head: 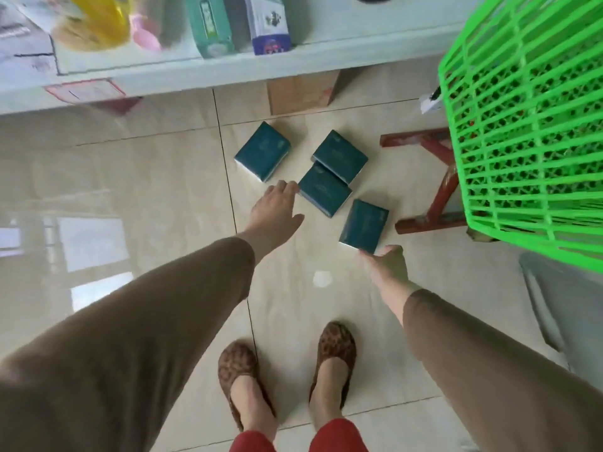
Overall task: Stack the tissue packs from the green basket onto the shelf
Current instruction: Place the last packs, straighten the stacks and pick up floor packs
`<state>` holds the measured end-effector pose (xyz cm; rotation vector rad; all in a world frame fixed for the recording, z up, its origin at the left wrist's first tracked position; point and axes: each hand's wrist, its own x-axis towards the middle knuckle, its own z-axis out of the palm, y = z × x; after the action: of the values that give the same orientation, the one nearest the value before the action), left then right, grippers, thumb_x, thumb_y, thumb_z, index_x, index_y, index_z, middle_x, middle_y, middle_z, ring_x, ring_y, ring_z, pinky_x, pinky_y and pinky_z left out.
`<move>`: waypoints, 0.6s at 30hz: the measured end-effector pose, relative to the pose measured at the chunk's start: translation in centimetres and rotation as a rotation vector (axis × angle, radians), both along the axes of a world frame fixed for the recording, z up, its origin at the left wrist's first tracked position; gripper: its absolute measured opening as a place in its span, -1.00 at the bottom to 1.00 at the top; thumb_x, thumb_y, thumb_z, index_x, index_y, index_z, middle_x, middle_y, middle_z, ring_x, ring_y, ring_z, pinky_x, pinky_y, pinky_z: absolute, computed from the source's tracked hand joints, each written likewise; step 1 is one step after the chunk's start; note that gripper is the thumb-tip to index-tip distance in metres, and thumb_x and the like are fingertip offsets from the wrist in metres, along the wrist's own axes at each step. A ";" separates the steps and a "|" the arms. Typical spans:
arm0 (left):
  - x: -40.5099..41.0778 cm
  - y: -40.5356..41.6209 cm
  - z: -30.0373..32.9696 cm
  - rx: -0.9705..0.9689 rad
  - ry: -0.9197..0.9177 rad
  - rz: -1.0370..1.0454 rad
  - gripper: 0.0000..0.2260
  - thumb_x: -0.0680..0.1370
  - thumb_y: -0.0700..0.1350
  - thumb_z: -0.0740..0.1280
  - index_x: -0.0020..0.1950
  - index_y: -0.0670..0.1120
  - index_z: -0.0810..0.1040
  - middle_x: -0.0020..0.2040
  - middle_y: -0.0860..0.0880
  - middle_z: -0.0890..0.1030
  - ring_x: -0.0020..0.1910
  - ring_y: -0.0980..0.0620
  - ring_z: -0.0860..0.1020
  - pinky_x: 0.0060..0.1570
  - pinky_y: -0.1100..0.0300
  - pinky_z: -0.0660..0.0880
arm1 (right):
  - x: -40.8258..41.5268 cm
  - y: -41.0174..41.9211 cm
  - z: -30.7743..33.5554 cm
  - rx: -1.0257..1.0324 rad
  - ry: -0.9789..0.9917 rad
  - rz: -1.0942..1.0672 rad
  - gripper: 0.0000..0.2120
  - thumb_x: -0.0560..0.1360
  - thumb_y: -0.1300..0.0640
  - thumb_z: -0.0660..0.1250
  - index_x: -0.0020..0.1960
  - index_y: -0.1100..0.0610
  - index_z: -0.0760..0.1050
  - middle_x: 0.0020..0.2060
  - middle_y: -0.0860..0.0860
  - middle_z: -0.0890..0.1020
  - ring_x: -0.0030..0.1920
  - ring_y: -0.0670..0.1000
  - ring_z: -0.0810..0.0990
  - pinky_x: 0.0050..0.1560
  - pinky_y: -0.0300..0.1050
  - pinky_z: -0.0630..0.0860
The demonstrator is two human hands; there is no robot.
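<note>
Several dark teal tissue packs lie on the tiled floor below me: one at the left [262, 151], one at the back right [340, 156], one in the middle [324, 189] and the nearest one [364, 226]. My left hand [275, 208] reaches down with fingers spread, its fingertips beside the middle pack's left corner. My right hand [390, 265] hangs open, fingertips touching the near corner of the nearest pack. The green basket [528, 125] stands at the right. The white shelf [202, 71] runs across the top.
On the shelf stand a yellow bottle [98, 21], a pink item [145, 32], a green carton [210, 26] and a blue-white carton [269, 24]. A red wooden stool [434, 177] sits under the basket. A cardboard box [300, 93] lies beneath the shelf. My feet [287, 376] are below.
</note>
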<state>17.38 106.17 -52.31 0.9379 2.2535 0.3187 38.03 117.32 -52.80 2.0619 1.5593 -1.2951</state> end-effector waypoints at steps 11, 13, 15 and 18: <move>-0.1 8.5 -11.3 -0.086 -0.021 0.150 -0.12 0.37 -0.04 0.58 0.51 -0.09 0.10 0.31 -0.14 0.44 0.23 -0.16 0.44 0.07 -0.03 0.49 | -1.1 3.0 -12.3 0.013 0.063 -0.140 -0.13 0.19 -0.09 0.65 0.33 0.11 0.28 0.19 0.05 0.50 0.13 0.11 0.54 0.20 -0.01 0.50; 0.2 7.7 -11.5 -0.124 -0.067 0.175 -0.03 0.32 -0.08 0.62 0.53 -0.03 0.04 0.31 -0.16 0.44 0.23 -0.18 0.42 0.11 -0.07 0.49 | -1.0 2.5 -13.0 -0.046 0.154 -0.190 -0.21 0.18 0.00 0.67 0.28 0.12 0.35 0.11 0.01 0.59 0.05 0.04 0.58 0.17 -0.05 0.51; 0.5 6.1 -11.2 -0.138 -0.165 0.244 -0.08 0.32 -0.14 0.62 0.49 0.01 0.09 0.23 -0.14 0.48 0.17 -0.14 0.47 0.03 -0.02 0.52 | -0.9 1.6 -12.5 -0.080 0.161 -0.176 -0.36 0.19 0.00 0.66 0.18 0.11 0.49 0.03 0.00 0.66 0.00 0.04 0.63 0.12 -0.07 0.54; 1.2 2.0 -8.8 -0.115 -0.283 0.366 -0.46 0.40 -0.10 0.55 0.26 0.05 0.34 0.07 -0.04 0.56 -0.04 0.01 0.55 -0.29 0.23 0.48 | -0.4 -0.5 -8.9 -0.073 0.133 -0.126 -0.40 0.18 -0.11 0.61 0.13 0.11 0.57 -0.02 0.01 0.69 0.00 0.08 0.64 0.08 -0.04 0.57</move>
<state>18.54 108.13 -61.12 0.3877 2.1423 0.4475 37.66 116.85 -61.70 2.0965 1.4301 -1.5388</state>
